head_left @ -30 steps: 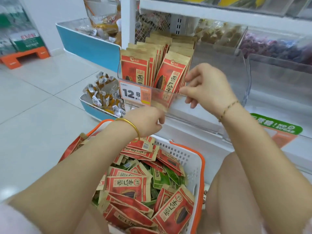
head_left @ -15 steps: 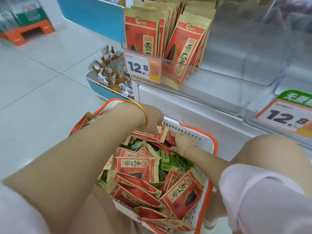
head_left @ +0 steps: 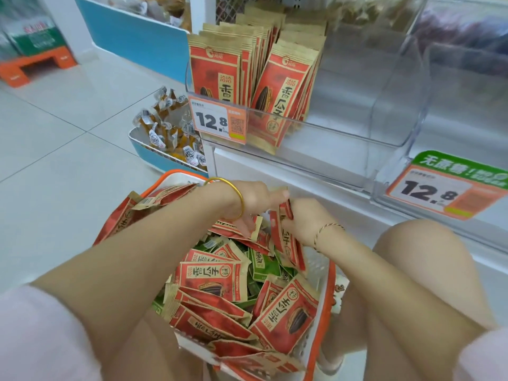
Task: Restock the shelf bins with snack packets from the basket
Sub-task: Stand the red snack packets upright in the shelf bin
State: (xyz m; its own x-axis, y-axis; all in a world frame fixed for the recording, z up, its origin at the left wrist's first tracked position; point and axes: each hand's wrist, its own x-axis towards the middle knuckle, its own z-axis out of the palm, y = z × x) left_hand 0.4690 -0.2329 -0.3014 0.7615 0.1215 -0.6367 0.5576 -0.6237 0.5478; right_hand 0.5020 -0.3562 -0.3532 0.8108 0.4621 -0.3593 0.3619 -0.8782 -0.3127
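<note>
A white basket with an orange rim (head_left: 327, 295) sits on the floor in front of me, heaped with red and green snack packets (head_left: 213, 277). My right hand (head_left: 301, 222) grips a few red packets (head_left: 288, 243) held on edge at the basket's far side. My left hand (head_left: 254, 199), with a gold bangle on the wrist, reaches over the far end and pinches the top of those packets. Above, a clear shelf bin (head_left: 343, 138) holds upright red packets (head_left: 236, 70) in its left part behind a 12.8 price tag (head_left: 218, 121).
To the right stands a second clear bin (head_left: 439, 105) with a green and orange 12.8 label (head_left: 445, 188). A blue-sided tray of small wrapped snacks (head_left: 170, 136) sits on the floor at the left. My knee (head_left: 423, 259) is to the right of the basket.
My right hand came down from the bin's front wall into the basket and has lifted a few red packets. My left hand shifted right to meet them.
</note>
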